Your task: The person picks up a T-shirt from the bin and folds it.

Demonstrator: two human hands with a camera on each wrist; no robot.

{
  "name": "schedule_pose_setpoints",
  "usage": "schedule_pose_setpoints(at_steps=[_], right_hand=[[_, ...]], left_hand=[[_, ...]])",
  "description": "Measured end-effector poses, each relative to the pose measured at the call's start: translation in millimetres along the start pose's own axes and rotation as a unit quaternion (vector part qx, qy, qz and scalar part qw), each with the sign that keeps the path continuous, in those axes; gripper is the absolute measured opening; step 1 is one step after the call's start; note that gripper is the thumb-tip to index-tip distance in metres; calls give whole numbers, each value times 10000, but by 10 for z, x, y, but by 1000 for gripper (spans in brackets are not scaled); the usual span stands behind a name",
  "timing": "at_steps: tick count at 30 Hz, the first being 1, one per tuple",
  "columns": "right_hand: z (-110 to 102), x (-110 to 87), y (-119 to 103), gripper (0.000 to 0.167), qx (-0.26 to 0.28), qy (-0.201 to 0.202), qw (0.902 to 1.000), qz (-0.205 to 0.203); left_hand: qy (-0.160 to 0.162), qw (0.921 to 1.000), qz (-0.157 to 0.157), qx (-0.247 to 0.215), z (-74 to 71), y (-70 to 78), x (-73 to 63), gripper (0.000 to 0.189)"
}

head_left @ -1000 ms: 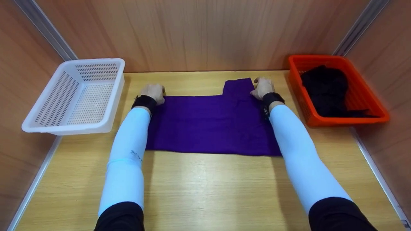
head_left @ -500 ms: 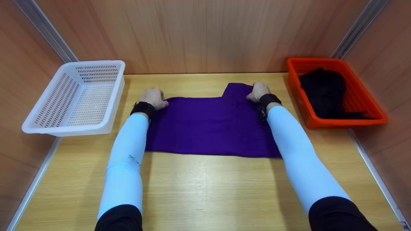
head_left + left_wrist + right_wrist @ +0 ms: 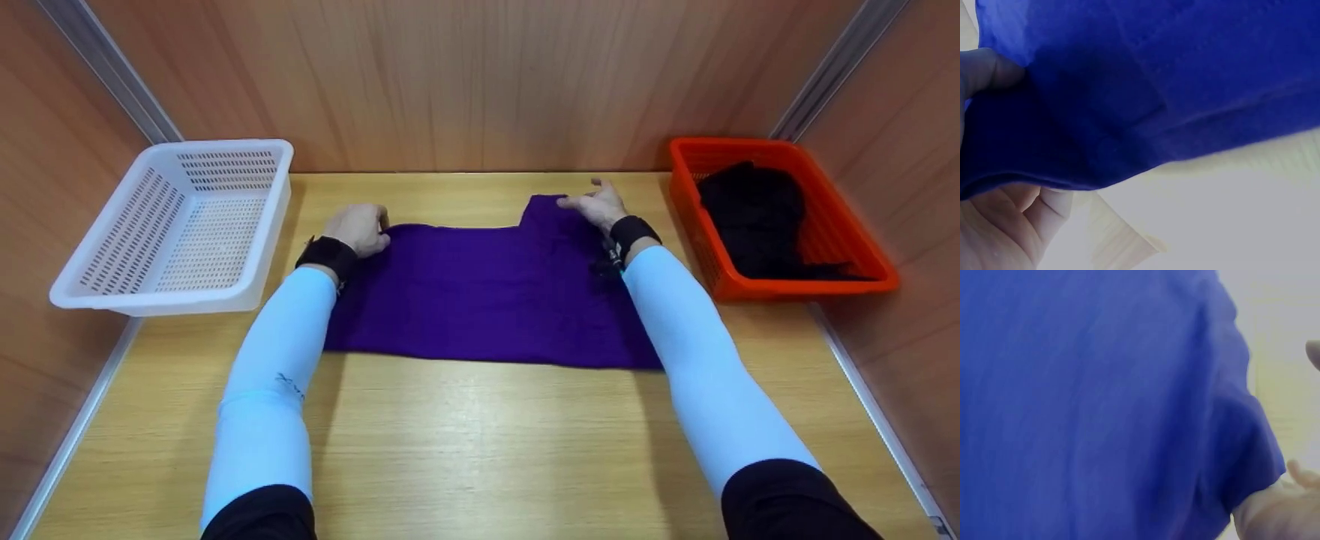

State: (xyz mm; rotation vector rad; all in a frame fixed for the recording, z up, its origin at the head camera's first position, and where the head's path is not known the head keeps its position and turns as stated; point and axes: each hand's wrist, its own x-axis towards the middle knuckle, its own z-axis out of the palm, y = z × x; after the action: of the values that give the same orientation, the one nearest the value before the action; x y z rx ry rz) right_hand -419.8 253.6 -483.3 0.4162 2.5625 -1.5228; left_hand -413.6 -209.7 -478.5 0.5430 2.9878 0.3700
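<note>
The right hand (image 3: 601, 207), curled half a second ago, now spreads its digits, one reaching over the projecting flap (image 3: 541, 216) of the purple garment (image 3: 465, 292). The pale-blue left sleeve (image 3: 262, 386) now lies nearer the white basket (image 3: 172, 301).

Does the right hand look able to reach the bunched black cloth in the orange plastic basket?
Probably yes: the orange plastic basket is open-topped, and only its side wall stands between the right hand and the bunched black cloth.
</note>
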Motion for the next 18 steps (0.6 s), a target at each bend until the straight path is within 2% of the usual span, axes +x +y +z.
schedule_pose_setpoints(at_steps=[2, 4, 8, 12, 18], right_hand=[[11, -6, -39, 113, 289, -18, 9991, 318], [2, -13, -63, 113, 289, -24, 9981, 541], [-44, -23, -74, 96, 63, -98, 9981, 613], [-73, -35, -68, 77, 34, -153, 9995, 270], [-125, -262, -141, 60, 248, -117, 9973, -675]], left_hand=[[-23, 10000, 12, 20, -43, 8, -31, 32], [-3, 10000, 47, 63, -78, 13, -54, 31], [74, 9998, 156, 111, -136, 14, -104, 31], [145, 9995, 246, 123, -178, -9, -154, 30], [172, 9988, 440, 84, -231, -7, -215, 29]])
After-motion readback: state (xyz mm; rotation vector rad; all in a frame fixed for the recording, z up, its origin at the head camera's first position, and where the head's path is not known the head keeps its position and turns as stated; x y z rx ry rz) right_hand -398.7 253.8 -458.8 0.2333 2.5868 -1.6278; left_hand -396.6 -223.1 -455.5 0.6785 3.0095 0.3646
